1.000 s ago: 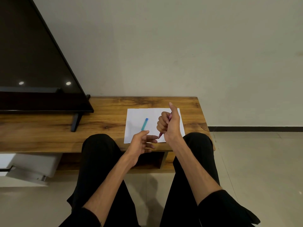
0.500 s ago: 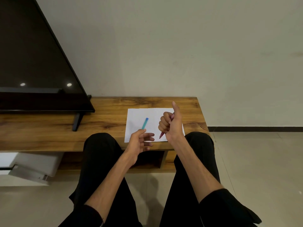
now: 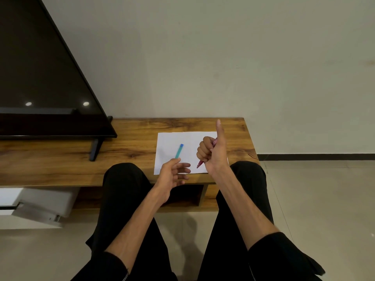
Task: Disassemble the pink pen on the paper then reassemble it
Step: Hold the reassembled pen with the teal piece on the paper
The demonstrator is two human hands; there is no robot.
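Note:
My right hand (image 3: 213,153) is fisted around the pink pen (image 3: 200,164), thumb pointing up, above the right part of the white paper (image 3: 168,147). Only the pen's lower tip and a bit near the thumb show; the rest is hidden in the fist. My left hand (image 3: 172,175) hovers at the paper's near edge with fingers loosely spread and nothing in it. It is a short gap left of the pen tip.
A teal pen (image 3: 179,151) lies diagonally on the paper, just beyond my left hand. The paper rests on a wooden bench (image 3: 129,151). A black TV (image 3: 40,78) on a stand fills the left. My knees sit under the bench's front edge.
My left hand has drawn back from the pen tip, toward me and to the left. The right hand keeps its fist on the pen, with the thumb raised a little higher.

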